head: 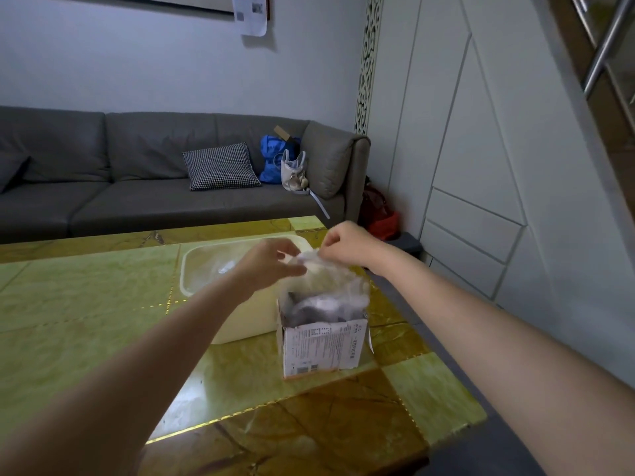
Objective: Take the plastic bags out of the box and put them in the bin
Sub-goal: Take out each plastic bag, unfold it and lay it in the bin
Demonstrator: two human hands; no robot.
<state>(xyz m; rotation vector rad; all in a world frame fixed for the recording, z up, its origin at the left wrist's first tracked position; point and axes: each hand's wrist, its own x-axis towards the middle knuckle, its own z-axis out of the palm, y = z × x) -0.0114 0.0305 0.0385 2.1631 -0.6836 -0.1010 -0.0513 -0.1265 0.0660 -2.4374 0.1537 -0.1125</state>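
Two bare forearms reach in, elbows cut off. Below the hands stands the open box [321, 348], more bags blurred inside. Left hand [271, 266] and right hand [347, 245] both pinch a clear plastic bag [330, 280]; its edges are indistinct. The bin [206, 259] lies under the left hand

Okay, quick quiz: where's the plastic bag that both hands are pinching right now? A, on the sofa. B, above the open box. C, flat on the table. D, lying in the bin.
B: both the left hand and right hand pinch the bag above the box, beside the bin.
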